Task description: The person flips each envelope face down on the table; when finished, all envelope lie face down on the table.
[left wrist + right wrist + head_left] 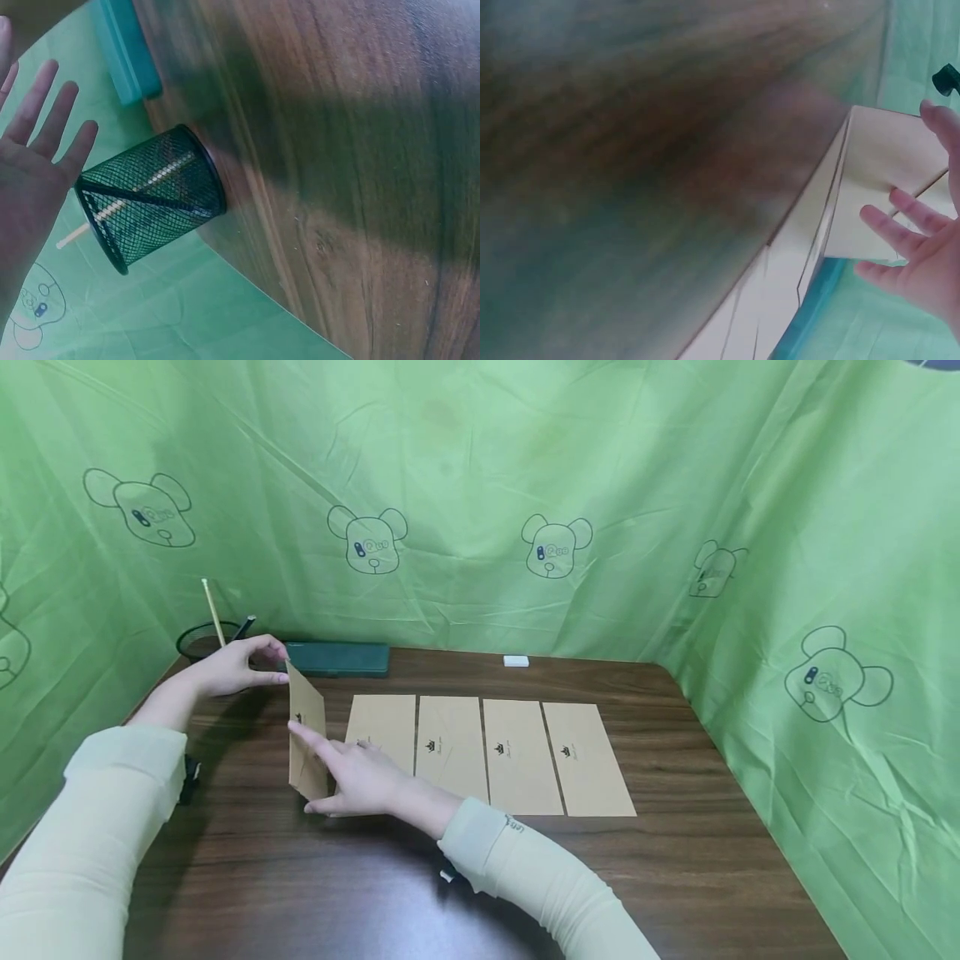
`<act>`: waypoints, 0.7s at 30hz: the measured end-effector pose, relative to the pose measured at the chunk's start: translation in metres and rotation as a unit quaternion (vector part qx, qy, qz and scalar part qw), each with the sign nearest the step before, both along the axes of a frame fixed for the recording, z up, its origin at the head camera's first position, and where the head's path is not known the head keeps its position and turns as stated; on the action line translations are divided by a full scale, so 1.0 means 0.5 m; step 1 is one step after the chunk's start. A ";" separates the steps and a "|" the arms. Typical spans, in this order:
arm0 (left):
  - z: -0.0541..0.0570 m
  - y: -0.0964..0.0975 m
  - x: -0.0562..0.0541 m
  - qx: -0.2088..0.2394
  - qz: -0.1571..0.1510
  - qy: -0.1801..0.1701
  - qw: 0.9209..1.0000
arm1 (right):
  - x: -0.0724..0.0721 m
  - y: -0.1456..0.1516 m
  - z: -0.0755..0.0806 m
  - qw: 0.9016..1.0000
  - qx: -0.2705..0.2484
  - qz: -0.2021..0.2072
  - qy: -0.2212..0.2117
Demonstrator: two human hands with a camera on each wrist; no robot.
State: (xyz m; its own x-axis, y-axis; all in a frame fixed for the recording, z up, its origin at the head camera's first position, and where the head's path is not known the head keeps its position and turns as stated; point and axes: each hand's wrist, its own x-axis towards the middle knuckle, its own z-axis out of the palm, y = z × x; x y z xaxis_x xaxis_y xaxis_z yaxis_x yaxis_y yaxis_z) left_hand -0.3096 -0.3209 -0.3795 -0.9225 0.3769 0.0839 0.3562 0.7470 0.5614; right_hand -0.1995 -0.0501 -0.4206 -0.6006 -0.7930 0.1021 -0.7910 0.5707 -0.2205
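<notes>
Near the left side of the table, my left hand pinches the top corner of a brown kraft-paper rectangle, which stands on edge. Its printed face is turned toward my right hand. That hand's straight index finger lies across the face, with the thumb near the bottom edge. In the right wrist view its fingers are spread and straight before the upright piece. Several matching brown pieces with small crown prints lie flat in a row; my right hand partly covers the leftmost one.
A black mesh pen holder with a wooden stick and a dark pen stands at the back left. Beside it lies a dark green case. A small white block sits at the table's back edge, before the green curtain.
</notes>
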 end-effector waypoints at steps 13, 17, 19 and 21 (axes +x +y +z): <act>0.008 0.011 -0.005 0.036 0.006 -0.033 0.999 | -0.008 0.009 0.018 0.998 -0.015 -0.054 0.032; 0.004 0.015 -0.007 0.038 -0.009 -0.039 0.998 | -0.006 0.013 0.015 0.996 0.007 -0.081 0.041; 0.002 0.018 -0.007 0.037 -0.015 -0.042 0.998 | -0.004 0.013 0.014 0.995 0.019 -0.084 0.048; 0.002 0.023 -0.007 0.031 -0.024 -0.043 0.998 | -0.003 0.013 0.010 0.994 0.031 -0.082 0.057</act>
State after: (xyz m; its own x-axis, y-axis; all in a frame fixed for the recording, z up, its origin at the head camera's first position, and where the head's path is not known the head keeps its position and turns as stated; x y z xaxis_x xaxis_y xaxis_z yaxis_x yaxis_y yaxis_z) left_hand -0.3130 -0.3097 -0.3787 -0.9080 0.4178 0.0304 0.3402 0.6931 0.6355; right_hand -0.2012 -0.0437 -0.4158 -0.7104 -0.6916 0.1306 -0.7033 0.7046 -0.0943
